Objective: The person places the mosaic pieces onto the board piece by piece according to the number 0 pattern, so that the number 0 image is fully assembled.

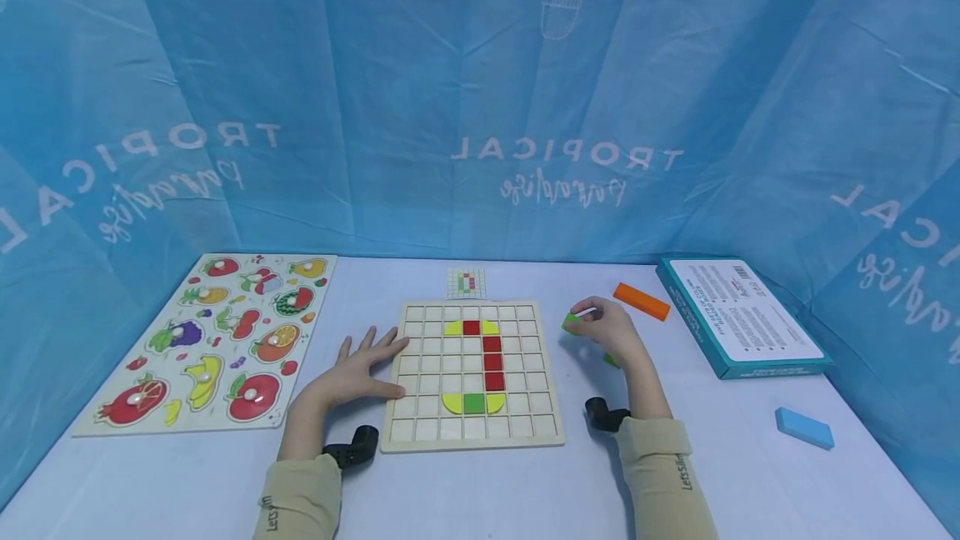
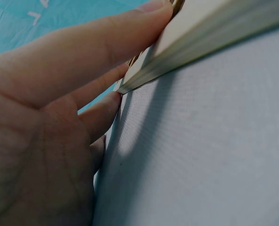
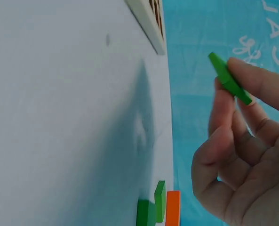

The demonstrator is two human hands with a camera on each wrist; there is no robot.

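Observation:
A wooden grid board (image 1: 427, 432) lies flat, with red, yellow and green tiles set in some of its squares. My left hand (image 1: 360, 373) is at its left edge with fingers spread, the thumb and fingertips touching the rim. To the right of the board, my right hand (image 1: 611, 330) pinches a small green tile (image 3: 229, 80) between thumb and fingers, raised over the table. Two more green pieces, one a darker block (image 3: 146, 214) and one thin tile (image 3: 160, 201), stand below it in the right wrist view. A small pattern card (image 1: 467, 282) lies behind the board.
An orange block (image 1: 642, 302) lies beyond my right hand, beside a teal-edged box (image 1: 742, 319). A blue block (image 1: 805, 428) sits at the far right. On the left lies a fruit puzzle board (image 1: 176, 369). Blue curtain (image 1: 405, 107) hangs along the table's back.

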